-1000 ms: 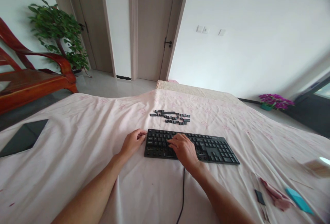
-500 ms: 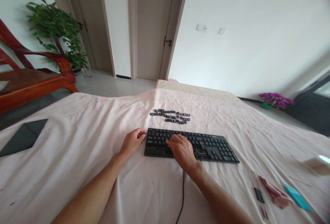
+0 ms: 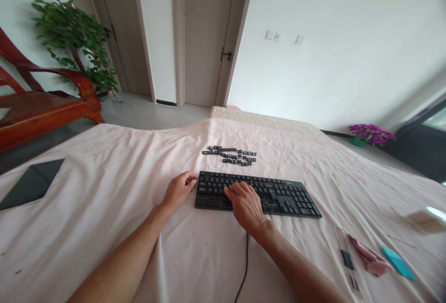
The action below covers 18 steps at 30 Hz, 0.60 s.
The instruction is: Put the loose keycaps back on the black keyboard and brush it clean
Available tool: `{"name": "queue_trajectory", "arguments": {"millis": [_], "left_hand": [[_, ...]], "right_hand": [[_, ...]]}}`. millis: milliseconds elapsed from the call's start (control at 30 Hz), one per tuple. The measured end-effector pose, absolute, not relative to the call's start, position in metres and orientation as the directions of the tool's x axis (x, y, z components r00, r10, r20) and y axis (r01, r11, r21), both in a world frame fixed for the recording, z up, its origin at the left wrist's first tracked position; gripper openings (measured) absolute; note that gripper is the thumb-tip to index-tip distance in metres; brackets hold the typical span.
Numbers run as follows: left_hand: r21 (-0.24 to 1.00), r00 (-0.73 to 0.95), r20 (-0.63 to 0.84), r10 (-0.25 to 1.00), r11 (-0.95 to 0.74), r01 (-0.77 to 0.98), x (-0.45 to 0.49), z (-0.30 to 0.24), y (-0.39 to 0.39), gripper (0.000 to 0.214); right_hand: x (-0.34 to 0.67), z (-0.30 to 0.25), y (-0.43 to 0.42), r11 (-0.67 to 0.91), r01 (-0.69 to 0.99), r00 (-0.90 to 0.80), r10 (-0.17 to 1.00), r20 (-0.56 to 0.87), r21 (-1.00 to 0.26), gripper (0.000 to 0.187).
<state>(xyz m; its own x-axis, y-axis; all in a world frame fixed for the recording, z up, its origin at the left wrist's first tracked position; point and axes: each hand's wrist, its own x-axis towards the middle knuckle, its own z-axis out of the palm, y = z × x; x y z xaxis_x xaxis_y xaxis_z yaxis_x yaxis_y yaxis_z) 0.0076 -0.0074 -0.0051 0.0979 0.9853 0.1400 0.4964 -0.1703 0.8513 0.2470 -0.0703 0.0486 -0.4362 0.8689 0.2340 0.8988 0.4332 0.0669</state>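
Observation:
A black keyboard point(image 3: 289, 196) lies on a pink bedsheet point(image 3: 104, 177), its cable point(image 3: 244, 266) running toward me. My right hand point(image 3: 245, 203) rests on the keyboard's left-middle part, fingers curled down onto the keys; what the fingertips grip is hidden. My left hand point(image 3: 179, 190) sits on the sheet against the keyboard's left edge, fingers pinched together, perhaps on something thin that I cannot make out. Several loose black keycaps point(image 3: 232, 154) lie in a cluster just beyond the keyboard.
A dark tablet point(image 3: 31, 184) lies at the far left. A small black piece point(image 3: 347, 259), pink cloth point(image 3: 369, 259), a teal item point(image 3: 397, 262) and a white object point(image 3: 427, 219) lie right. A red wooden chair point(image 3: 45, 103) and a plant point(image 3: 76, 47) stand behind.
My right hand has slid slightly left along the keys. The left hand stays pinched at the keyboard's left edge. The view has drifted a little.

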Motion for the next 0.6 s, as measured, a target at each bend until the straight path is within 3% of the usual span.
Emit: {"name": "queue_trajectory", "arguments": {"millis": [100, 267, 400, 467, 600], "left_hand": [[0.845, 0.1, 0.141, 0.985, -0.172, 0.507, 0.007, -0.006, -0.007, 0.028], [0.837, 0.093, 0.144, 0.985, -0.172, 0.519, 0.007, -0.01, -0.006, 0.029], [0.845, 0.079, 0.114, 0.99, -0.139, 0.516, 0.007, -0.013, -0.005, 0.031], [0.859, 0.064, 0.096, 0.993, -0.115, 0.5, 0.007, -0.014, -0.006, 0.033], [0.869, 0.016, 0.065, 0.998, -0.065, 0.491, 0.011, -0.011, -0.012, 0.041]], "right_hand": [[0.246, 0.049, -0.075, 0.428, 0.899, -0.438, 0.872, 0.217, 0.093, 0.034], [0.242, 0.047, -0.079, 0.418, 0.903, -0.43, 0.885, 0.181, 0.1, 0.036], [0.256, 0.048, -0.075, 0.433, 0.901, -0.419, 0.88, 0.223, -0.016, 0.041], [0.277, 0.049, -0.071, 0.376, 0.919, -0.327, 0.896, 0.301, -0.121, 0.043], [0.343, 0.048, -0.068, 0.003, 0.972, 0.116, 0.861, 0.495, -0.234, 0.04]]}}
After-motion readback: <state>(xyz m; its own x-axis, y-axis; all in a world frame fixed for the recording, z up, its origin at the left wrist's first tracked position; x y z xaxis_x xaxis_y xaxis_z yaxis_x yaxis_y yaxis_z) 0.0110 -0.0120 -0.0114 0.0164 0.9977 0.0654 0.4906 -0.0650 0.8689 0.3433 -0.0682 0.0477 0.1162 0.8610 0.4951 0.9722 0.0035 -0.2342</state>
